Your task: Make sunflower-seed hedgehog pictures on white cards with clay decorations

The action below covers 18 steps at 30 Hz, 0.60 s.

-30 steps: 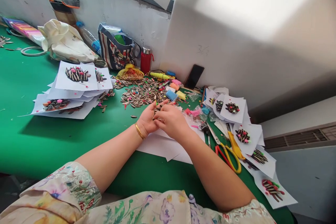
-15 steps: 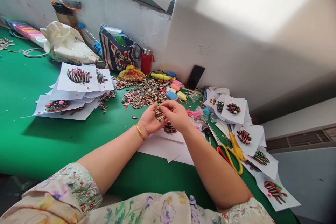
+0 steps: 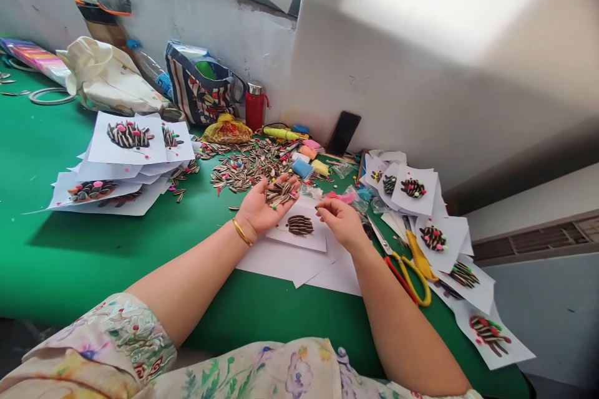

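Observation:
My left hand (image 3: 258, 209), palm up with a gold bangle at the wrist, carries a small heap of striped sunflower seeds (image 3: 279, 192) with a few coloured bits among them. To its right, my right hand (image 3: 340, 218) pinches a small dark seed (image 3: 317, 207) between thumb and fingertips. Between and below both hands lies a white card (image 3: 311, 244) bearing a rounded figure made of striped seeds (image 3: 299, 225). Blank paper sheets (image 3: 276, 269) lie under the card. Behind my left hand spreads a large loose pile of sunflower seeds (image 3: 243, 165).
Stacks of decorated cards stand left (image 3: 98, 159) and right (image 3: 423, 199). Scissors (image 3: 402, 271) and a yellow cutter (image 3: 418, 252) lie beside my right forearm. Coloured clay packs (image 3: 304, 168), a phone (image 3: 344, 133), a red flask (image 3: 255, 109) and a striped bag (image 3: 196, 87) line the wall.
My hands have parted: the right has left the left palm and moved right and down with a small seed. The left palm has opened out, showing its seeds and uncovering the card.

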Motion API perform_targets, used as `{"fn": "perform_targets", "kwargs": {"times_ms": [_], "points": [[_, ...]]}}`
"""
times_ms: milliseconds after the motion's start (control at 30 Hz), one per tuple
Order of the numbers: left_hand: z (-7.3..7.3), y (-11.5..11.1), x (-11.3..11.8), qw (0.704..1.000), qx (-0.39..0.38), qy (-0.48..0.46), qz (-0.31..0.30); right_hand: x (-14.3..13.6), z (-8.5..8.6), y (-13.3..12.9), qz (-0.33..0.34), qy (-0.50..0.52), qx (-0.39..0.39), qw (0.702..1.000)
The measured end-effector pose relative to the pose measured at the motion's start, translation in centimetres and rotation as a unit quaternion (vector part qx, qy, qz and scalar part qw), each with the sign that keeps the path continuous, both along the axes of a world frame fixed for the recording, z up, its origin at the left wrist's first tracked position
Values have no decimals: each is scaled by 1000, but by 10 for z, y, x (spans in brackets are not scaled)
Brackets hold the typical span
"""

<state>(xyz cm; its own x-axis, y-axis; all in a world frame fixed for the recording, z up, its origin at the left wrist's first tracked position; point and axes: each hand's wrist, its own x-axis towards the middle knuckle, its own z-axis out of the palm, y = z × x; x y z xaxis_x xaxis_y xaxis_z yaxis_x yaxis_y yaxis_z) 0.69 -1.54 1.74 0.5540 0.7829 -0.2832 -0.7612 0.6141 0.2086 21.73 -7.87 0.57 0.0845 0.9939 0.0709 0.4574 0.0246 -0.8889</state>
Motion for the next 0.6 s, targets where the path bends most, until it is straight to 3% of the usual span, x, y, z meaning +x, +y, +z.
{"fn": "perform_targets", "kwargs": {"times_ms": [133, 333, 600], "points": [[0, 2, 0, 1000, -5, 16, 8, 9, -13, -3, 21, -86, 14, 996], [-5, 5, -1, 1000, -6, 23, 10, 14, -19, -3, 29, -132, 1, 991], [-7, 7, -1, 999, -3, 33, 7, 8, -4, -10, 32, -313, -24, 949]]}}
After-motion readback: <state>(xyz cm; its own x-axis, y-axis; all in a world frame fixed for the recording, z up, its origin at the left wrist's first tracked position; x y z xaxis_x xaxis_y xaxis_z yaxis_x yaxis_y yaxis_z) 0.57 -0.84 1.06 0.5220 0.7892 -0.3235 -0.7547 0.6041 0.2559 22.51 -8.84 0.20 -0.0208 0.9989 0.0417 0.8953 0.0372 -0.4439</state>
